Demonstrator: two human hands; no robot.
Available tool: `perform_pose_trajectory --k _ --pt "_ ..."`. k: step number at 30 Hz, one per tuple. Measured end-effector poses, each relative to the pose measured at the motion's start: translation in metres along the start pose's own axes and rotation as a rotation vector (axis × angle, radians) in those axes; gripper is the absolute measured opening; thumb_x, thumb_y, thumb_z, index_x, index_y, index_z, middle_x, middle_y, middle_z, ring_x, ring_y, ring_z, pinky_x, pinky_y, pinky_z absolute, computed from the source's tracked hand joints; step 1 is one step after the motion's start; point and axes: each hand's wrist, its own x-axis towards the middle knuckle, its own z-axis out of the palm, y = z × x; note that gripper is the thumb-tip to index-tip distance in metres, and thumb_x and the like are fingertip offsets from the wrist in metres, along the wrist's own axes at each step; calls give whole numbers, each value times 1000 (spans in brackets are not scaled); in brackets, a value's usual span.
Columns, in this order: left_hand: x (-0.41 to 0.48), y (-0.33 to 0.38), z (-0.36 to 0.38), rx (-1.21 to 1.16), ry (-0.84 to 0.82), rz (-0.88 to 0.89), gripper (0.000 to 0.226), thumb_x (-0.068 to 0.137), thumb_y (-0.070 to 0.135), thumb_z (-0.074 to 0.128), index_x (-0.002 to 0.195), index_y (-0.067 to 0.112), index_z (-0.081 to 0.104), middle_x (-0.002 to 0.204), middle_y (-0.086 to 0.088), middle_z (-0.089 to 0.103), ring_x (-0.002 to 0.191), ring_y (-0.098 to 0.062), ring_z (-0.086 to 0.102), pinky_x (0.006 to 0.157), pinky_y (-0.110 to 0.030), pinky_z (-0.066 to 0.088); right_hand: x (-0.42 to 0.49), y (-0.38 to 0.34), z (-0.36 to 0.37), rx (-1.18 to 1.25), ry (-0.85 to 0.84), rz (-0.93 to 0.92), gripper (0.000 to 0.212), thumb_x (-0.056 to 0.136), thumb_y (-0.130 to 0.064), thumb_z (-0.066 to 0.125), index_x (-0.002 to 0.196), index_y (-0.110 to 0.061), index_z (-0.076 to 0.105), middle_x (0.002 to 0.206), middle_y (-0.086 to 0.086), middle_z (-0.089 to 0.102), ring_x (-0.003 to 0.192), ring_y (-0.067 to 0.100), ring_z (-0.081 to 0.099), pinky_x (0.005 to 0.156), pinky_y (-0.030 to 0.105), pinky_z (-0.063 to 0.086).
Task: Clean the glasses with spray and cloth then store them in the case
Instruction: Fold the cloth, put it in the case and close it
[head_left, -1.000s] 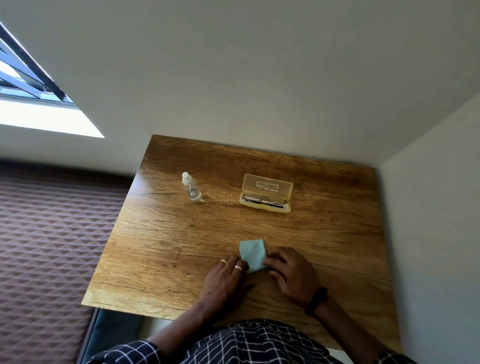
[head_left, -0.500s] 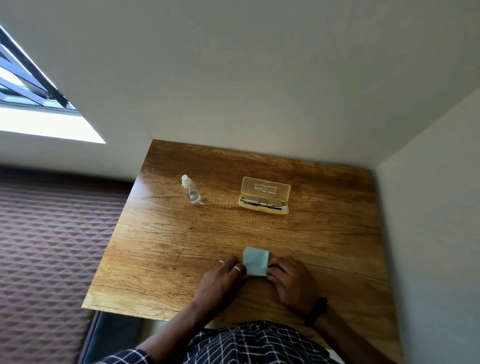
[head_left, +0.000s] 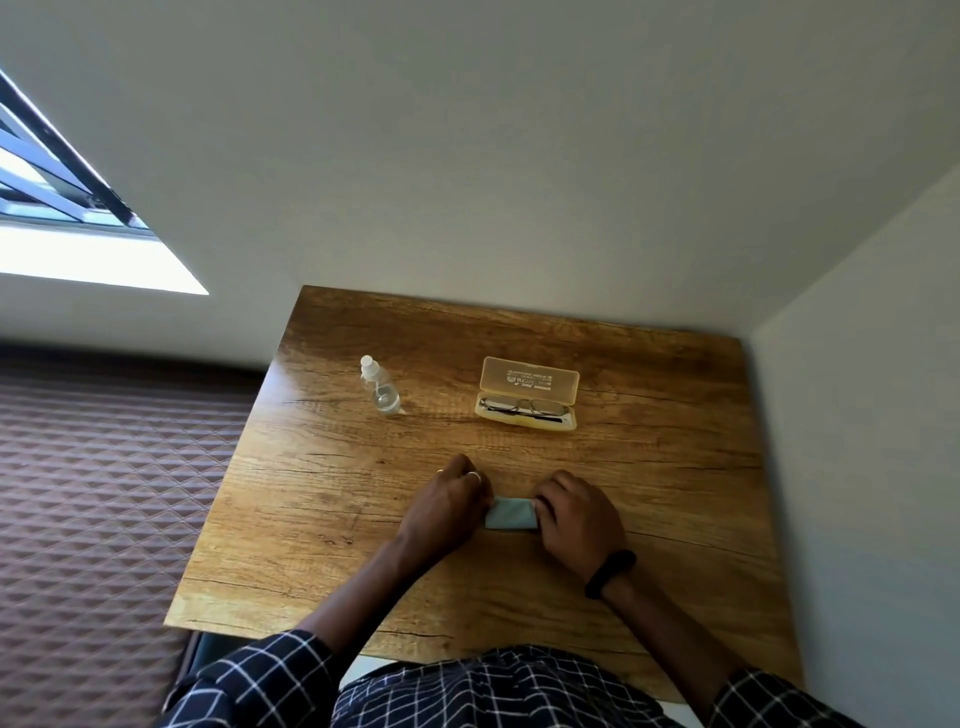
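Note:
A small light-blue cloth (head_left: 510, 513) lies folded into a narrow strip on the wooden table (head_left: 332, 519). My left hand (head_left: 447, 506) pinches its left end and my right hand (head_left: 579, 517) pinches its right end. Farther back, a yellow glasses case (head_left: 527, 392) stands with its lid up, and the dark-framed glasses (head_left: 522, 406) lie inside its lower half. A small clear spray bottle (head_left: 381, 387) with a white cap stands upright to the left of the case.
The table sits in a corner, with a wall behind it and another (head_left: 857, 467) along its right edge. Brown patterned floor (head_left: 104, 493) lies to the left. A window (head_left: 62, 197) is at the upper left.
The cloth was a flat square between my fingertips; now it is folded over into a narrower strip. Both hands have closed in on its ends.

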Motion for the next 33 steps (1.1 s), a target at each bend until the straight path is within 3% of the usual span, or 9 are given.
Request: perform_pose_trajectory --k 7,10,13,16,20,24,29,33 --pt "10 -3 2 0 -54 -69 20 99 29 59 111 15 66 123 -2 56 97 -14 62 78 -27 59 9 0 -2 24 -62 82 10 92 -31 58 99 -27 64 102 -10 58 90 8 55 74 22 46" --pt "9 2 3 6 0 -91 24 99 34 56 114 16 63 119 0 56 95 -14 63 73 -30 61 8 -1 -2 64 -16 109 15 92 -28 58 106 -24 64 106 -8 61 94 10 57 76 23 47" --pt "-1 7 5 14 114 29 24 98 39 54 110 20 64 113 5 59 87 -9 61 63 -25 58 0 4 -1 5 63 -25 20 89 -23 61 108 -21 66 107 -3 64 96 14 59 79 29 50" --pt "-18 -1 15 119 76 172 25 93 39 64 112 22 65 115 4 60 91 -11 60 67 -23 56 -14 8 6 -81 42 -189 23 83 -24 65 106 -21 67 108 -1 64 99 17 58 79 32 48" --pt "-30 -8 29 207 56 206 31 96 42 57 115 19 61 116 -1 57 97 -17 56 73 -34 57 -27 8 16 -148 9 -182 27 82 -29 67 108 -21 68 113 -1 63 101 20 57 78 35 50" --pt "-31 -7 28 207 75 211 24 98 32 56 116 17 58 116 -4 57 97 -20 56 71 -37 57 -25 8 17 -136 52 -181 21 84 -26 64 105 -21 69 109 -2 64 97 20 57 75 36 50" --pt "-20 -5 15 212 46 249 20 96 29 59 111 15 64 112 -4 60 88 -18 61 61 -31 59 -16 9 13 -160 64 -239 17 86 -24 62 99 -19 70 103 0 67 91 19 60 74 34 48" --pt "-4 3 -3 87 32 183 15 99 29 59 105 17 65 114 1 62 87 -11 63 63 -25 59 -6 4 -2 -91 71 -205 17 88 -29 58 97 -22 70 101 -4 67 93 16 59 78 33 46"
